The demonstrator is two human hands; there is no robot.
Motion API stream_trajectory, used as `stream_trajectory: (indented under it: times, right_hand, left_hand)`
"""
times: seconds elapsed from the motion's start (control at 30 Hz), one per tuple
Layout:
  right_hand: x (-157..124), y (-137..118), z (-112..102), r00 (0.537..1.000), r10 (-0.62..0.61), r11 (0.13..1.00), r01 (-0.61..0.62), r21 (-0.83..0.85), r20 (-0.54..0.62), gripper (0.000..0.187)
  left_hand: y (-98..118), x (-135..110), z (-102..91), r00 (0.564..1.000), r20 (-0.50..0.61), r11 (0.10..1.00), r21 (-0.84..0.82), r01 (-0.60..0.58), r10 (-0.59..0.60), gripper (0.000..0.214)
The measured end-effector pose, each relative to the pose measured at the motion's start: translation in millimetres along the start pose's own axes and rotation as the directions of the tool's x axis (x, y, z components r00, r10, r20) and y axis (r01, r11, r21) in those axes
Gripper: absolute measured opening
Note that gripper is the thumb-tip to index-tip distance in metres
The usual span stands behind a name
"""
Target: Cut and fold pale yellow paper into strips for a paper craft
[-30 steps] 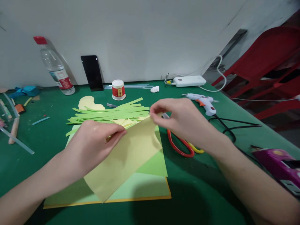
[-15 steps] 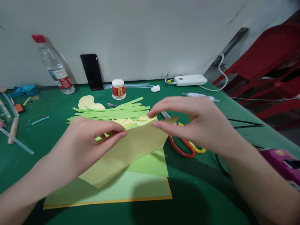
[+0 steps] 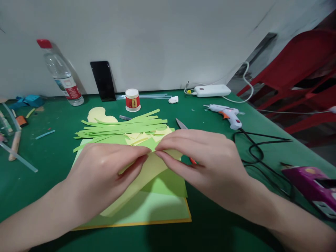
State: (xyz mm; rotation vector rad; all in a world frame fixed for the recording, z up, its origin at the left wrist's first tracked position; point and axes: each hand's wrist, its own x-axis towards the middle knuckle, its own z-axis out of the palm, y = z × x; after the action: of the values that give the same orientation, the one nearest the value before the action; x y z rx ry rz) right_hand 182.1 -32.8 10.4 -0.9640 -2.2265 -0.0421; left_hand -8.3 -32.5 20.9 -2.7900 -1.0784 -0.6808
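Observation:
A sheet of pale yellow paper [image 3: 147, 175] is held up by its top edge. My left hand [image 3: 105, 171] pinches that edge between thumb and fingers, and my right hand [image 3: 204, 161] pinches it close beside, the fingertips nearly meeting. Beneath lies a stack of green paper [image 3: 173, 183] with an orange-edged sheet at the bottom. Yellow paper scraps [image 3: 139, 138] and bright green paper strips [image 3: 126, 126] lie just beyond my fingers. Scissors [image 3: 181, 123] lie mostly hidden behind my right hand, with a blade tip and a bit of red handle showing.
A white glue gun [image 3: 228, 113] with a black cord lies at right, near a purple power strip [image 3: 309, 185]. Along the wall stand a water bottle [image 3: 64, 78], a phone [image 3: 103, 80], a paper cup [image 3: 132, 100] and a white charger [image 3: 212, 90].
My right hand has moved left and closed on the paper's top edge beside my left hand. My left hand has shifted slightly right. The glue gun is now uncovered, and the scissors' handles are mostly covered.

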Motion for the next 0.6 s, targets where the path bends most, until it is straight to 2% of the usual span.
stream_trajectory:
  times: [0.2,0.37,0.53,0.6]
  right_hand:
    - [-0.8,-9.0,1.7,0.997,0.003,1.0,-0.004,-0.013,-0.073,0.018]
    - [1.1,-10.3,-9.4,0.989,0.109,0.989,-0.118,-0.091,-0.101,0.02]
    - [4.8,-5.6,-13.7,0.985,0.133,0.985,-0.143,-0.092,-0.108,0.019]
    - [6.7,-1.9,-13.4,0.981,0.124,0.986,-0.139,-0.097,-0.147,0.016]
  left_hand:
    - [4.5,-5.9,5.5,0.995,-0.089,0.998,0.045,-0.035,0.039,0.017]
    - [6.5,-4.6,-5.9,0.989,-0.151,0.998,0.066,0.007,0.003,0.019]
    - [3.5,-4.2,-10.8,0.991,-0.132,0.998,0.052,0.035,-0.028,0.023]
    - [3.1,-5.8,-11.1,0.994,-0.085,0.997,-0.037,0.071,-0.074,0.021]
